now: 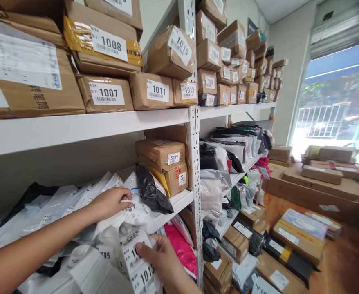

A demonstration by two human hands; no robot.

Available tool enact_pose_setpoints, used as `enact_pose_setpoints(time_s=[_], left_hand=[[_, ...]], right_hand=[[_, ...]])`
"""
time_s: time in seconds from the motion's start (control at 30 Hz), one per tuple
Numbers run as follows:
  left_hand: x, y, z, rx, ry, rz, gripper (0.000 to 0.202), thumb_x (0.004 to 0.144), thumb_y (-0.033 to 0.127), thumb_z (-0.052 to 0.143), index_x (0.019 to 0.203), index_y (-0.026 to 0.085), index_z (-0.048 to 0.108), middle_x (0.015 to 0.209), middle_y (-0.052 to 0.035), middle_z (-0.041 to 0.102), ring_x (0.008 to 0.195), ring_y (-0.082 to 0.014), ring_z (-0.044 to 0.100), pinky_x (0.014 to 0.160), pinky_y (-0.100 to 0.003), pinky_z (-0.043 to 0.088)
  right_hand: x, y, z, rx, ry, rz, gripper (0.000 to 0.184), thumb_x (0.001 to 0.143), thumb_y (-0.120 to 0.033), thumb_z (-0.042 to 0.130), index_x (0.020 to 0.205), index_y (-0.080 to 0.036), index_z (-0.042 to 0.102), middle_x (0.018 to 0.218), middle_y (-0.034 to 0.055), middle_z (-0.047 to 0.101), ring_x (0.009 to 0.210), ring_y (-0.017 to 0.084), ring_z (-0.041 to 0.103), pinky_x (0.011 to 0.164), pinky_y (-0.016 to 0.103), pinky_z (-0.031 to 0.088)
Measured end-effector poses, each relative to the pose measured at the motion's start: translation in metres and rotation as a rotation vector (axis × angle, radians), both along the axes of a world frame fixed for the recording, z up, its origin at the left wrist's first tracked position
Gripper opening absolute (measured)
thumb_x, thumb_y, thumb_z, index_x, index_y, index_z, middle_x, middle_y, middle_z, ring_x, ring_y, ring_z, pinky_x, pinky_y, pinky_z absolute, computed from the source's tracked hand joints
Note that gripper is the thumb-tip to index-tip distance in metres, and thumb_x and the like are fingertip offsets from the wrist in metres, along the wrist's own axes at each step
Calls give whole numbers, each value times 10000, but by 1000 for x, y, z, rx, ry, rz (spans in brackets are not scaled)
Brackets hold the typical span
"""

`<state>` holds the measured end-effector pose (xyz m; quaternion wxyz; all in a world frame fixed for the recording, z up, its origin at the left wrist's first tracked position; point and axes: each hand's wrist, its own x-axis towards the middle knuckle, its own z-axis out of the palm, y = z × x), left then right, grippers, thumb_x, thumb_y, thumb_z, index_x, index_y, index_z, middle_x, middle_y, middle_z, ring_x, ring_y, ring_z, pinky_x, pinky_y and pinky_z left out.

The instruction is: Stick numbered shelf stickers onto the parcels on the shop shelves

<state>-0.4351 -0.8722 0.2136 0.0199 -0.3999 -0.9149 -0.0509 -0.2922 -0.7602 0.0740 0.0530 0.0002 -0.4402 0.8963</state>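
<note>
My left hand (113,203) reaches over the lower shelf, its fingers closed at the edge of a white mailing bag (136,212). A number label ending in 24 is partly covered by those fingers. In my right hand (164,255) is a strip of number labels (140,265), pinched under the thumb; 1013 is readable on it. More white label backing (96,271) curls to the left of the strip. A black plastic parcel (153,190) lies just right of my left hand. Several labelled white bags (72,200) stand in a row behind my left forearm.
Above, a white shelf (90,128) bears numbered cardboard boxes (108,94). A perforated metal post (194,163) rises to the right of my hands. Boxes 5019 and 7015 (176,179) sit beside it. Parcels (286,245) cover part of the floor at the right.
</note>
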Motion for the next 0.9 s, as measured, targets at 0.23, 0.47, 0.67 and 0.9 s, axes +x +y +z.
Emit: enact_pose_setpoints(time_s=[0.23, 0.47, 0.67, 0.9], left_hand=[[39, 17, 23, -188, 253, -166, 598, 760, 270, 609, 1330, 318, 436, 1191, -61, 554, 939, -259, 607, 754, -323, 408], [31, 28, 37, -269, 117, -346, 337, 893, 394, 391, 792, 212, 656, 806, -13, 560, 735, -161, 553, 653, -261, 352], [14, 38, 43, -82, -168, -277, 411, 919, 430, 209, 835, 205, 543, 808, -3, 593, 792, -166, 543, 711, -249, 382], [21, 48, 32, -240, 31, -79, 304, 871, 409, 325, 706, 200, 473, 739, -41, 619, 708, -203, 570, 605, -276, 341]], right_hand=[[12, 41, 9, 2, 254, -56, 488, 571, -417, 840, 973, -195, 675, 855, 19, 713, 790, 154, 650, 762, 264, 468], [-27, 48, 30, -28, 304, -235, 451, 586, -439, 815, 933, -197, 658, 819, 20, 716, 712, 155, 643, 739, 286, 476], [-63, 29, 37, 30, 188, -387, 395, 587, -485, 749, 789, -167, 629, 583, -14, 630, 538, 137, 548, 543, 251, 407], [-71, 23, 38, 116, 29, -589, 506, 533, -639, 670, 484, -202, 421, 417, -81, 349, 439, 62, 271, 443, 222, 222]])
